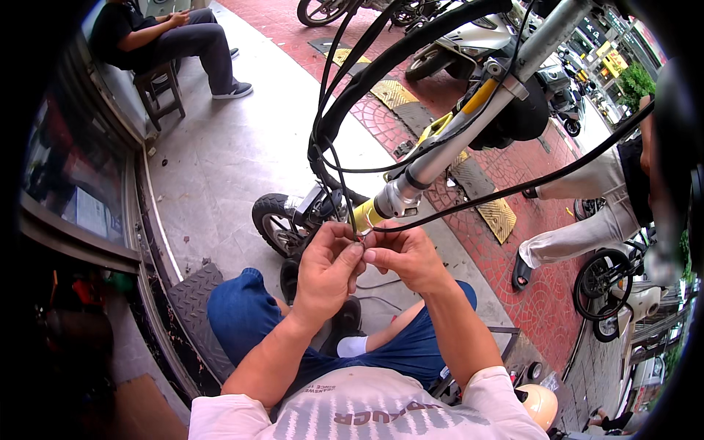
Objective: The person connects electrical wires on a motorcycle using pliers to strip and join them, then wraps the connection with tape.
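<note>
Close together in front of the scooter stem, my left hand (330, 268) and my right hand (411, 257) pinch thin wires (362, 237) between thumbs and fingertips. Reddish strands show at the fingertips; their exact ends are too small to make out. A black cable (543, 179) runs from my right hand toward the upper right. Other dark cables (323, 136) loop down to my left hand. Just beyond my fingers stands the silver stem (447, 143) of a scooter, tilted in the view, with a yellow band (367, 213) near its base. Its small black wheel (273, 224) rests on the pavement.
A seated person (161, 33) is on a dark stool (159, 92) at the upper left. Another person in light trousers (579, 235) stands at right. Parked motorcycles (462, 44), yellow-black ramps (495, 216) and a glass door (84, 183) surround the spot.
</note>
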The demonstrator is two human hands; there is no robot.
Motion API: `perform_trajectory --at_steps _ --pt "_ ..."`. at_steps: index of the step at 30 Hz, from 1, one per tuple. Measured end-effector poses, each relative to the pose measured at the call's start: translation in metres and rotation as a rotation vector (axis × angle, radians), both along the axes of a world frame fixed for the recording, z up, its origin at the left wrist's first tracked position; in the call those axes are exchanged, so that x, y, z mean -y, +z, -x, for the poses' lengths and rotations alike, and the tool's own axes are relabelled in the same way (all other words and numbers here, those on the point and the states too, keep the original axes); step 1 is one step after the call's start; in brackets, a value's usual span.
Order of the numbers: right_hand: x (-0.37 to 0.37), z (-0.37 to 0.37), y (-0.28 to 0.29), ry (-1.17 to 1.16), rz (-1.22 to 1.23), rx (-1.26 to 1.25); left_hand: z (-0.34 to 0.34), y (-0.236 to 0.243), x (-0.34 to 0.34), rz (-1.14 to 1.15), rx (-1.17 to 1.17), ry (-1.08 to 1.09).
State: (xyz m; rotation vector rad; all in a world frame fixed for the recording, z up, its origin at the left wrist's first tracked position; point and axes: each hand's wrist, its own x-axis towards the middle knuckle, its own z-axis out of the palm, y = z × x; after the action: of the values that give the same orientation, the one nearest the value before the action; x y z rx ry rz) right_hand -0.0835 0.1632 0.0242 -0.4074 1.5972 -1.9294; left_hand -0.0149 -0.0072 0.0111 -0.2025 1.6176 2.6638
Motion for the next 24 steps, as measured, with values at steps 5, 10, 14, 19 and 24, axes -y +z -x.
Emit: perform_trajectory --at_steps 5,10,14,19,24 --pt "0.001 -0.005 0.001 0.012 0.038 -0.029 0.004 0.008 0.012 -0.125 0.08 -0.144" --pt "0.007 -0.004 0.028 -0.083 -0.323 -0.855 0.002 0.009 0.017 -0.154 0.112 -0.19" --pt "0.013 -0.003 0.026 -0.262 -0.422 -1.133 0.0 0.019 0.02 -0.195 0.106 -0.228" --pt "-0.004 0.015 0.028 -0.601 -0.445 -0.919 -0.004 0.025 0.021 -0.216 0.124 -0.281" --pt "-0.011 -0.001 0.04 -0.367 -0.663 -0.904 -0.003 0.01 0.017 -0.255 0.126 -0.17"
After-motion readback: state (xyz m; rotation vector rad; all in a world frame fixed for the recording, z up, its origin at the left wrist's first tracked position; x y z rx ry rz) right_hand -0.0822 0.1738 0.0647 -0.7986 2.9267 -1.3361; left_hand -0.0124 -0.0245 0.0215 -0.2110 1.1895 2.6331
